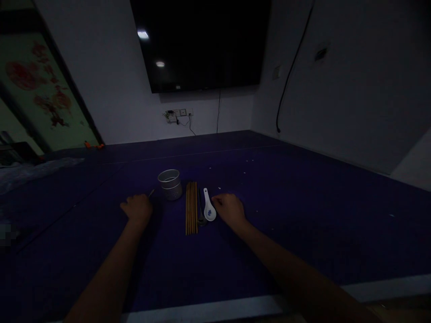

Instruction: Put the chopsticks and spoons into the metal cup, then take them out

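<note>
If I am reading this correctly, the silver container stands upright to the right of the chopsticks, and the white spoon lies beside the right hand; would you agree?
Not quite: the head view shows the silver container to the left of the chopsticks, not to the right. It does stand upright, and the white spoon does lie beside the right hand.

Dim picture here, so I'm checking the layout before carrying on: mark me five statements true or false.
1. The white spoon lies between the dark utensil and the right hand. True.
2. The metal cup stands upright, left of the wooden chopsticks. True.
3. The wooden chopsticks lie crossed in a heap. False: they lie side by side.
4. The left hand is nearer the metal cup than the white spoon. True.
5. The white spoon is plain all over. False: it bears a blue mark.
</note>
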Demonstrator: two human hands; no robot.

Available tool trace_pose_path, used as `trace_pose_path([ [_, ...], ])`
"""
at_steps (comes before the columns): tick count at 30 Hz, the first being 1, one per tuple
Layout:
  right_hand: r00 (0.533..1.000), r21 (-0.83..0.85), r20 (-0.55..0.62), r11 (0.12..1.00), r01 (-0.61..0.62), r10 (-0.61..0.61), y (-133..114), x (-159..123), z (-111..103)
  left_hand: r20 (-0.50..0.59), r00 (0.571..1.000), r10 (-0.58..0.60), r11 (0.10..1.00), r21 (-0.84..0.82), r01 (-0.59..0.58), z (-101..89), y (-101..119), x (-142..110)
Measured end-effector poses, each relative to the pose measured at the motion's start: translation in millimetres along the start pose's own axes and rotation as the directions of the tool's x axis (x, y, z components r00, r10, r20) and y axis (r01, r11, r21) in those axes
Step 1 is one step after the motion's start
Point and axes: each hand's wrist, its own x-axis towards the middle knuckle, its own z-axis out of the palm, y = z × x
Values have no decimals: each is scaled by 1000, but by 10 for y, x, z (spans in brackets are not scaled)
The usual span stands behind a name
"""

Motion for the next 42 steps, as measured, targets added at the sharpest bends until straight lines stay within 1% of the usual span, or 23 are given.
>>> trace_pose_path([
  [3,1000,7,-1,1000,-3,3,-6,-5,-10,58,998,-30,991,133,22,-6,6,2],
  [6,1000,9,0,1000,-6,6,-13,-9,-20,65,998,0,988,155,-10,-10,11,-7],
  [9,1000,7,3,1000,-14,14,-17,-11,-27,65,998,-9,989,149,0,-6,7,-15],
  [12,1000,7,8,1000,-14,14,-17,-13,-29,-33,999,-26,993,116,30,-29,-11,2],
  [13,1000,8,5,1000,-16,16,-16,-12,-29,-93,995,-32,995,87,40,-47,-20,16],
  [14,1000,11,-2,1000,-19,19,-16,-10,-29,-177,983,-38,998,40,46,-69,-29,34],
  [15,1000,17,-14,1000,-22,22,-16,-8,-28,-278,960,-39,999,-25,34,-95,-35,52],
  [16,999,26,-31,999,-23,24,-17,-6,-27,-398,917,-38,995,-102,-3,-121,-36,67],
  [17,998,40,-54,999,-18,20,-20,-4,-26,-526,850,-31,982,-176,-73,-146,-28,75],
  [19,994,86,-112,996,25,-15,-29,-6,-25,-734,679,4,925,-256,-282,-183,23,55],
  [20,988,117,-150,991,65,-47,-37,-10,-25,-800,598,38,886,-250,-391,-192,71,22],
  [21,977,151,-192,982,117,-87,-46,-18,-25,-839,538,84,843,-228,-487,-194,132,-26],
  [22,963,184,-235,967,179,-133,-56,-29,-26,-859,495,130,797,-206,-567,-191,206,-89],
  [23,945,214,-273,946,243,-181,-66,-44,-28,-858,481,179,749,-198,-632,-182,289,-164],
  [24,926,239,-302,922,305,-228,-77,-61,-30,-846,477,238,696,-194,-692,-169,377,-246],
  [25,907,257,-320,897,360,-272,-88,-79,-34,-820,483,308,639,-198,-743,-153,464,-331],
  [27,877,281,-331,851,444,-348,-107,-114,-41,-776,463,427,519,-209,-829,-120,623,-492],
  [30,847,313,-334,799,513,-413,-129,-153,-48,-711,495,499,428,-294,-855,-68,780,-667],
  [32,842,347,-336,776,527,-421,-141,-167,-50,-662,526,533,399,-352,-847,-33,830,-728],
  [35,864,406,-325,768,496,-385,-164,-178,-59,-609,564,558,384,-413,-826,9,856,-757],
  [37,882,445,-316,767,463,-349,-183,-181,-72,-595,568,569,380,-423,-823,14,859,-759],
  [39,896,490,-324,756,433,-303,-198,-174,-89,-570,564,598,384,-413,-825,-6,856,-764],
  [42,929,605,-326,717,347,-175,-185,-125,-106,-520,560,645,403,-390,-828,-60,836,-771],
])
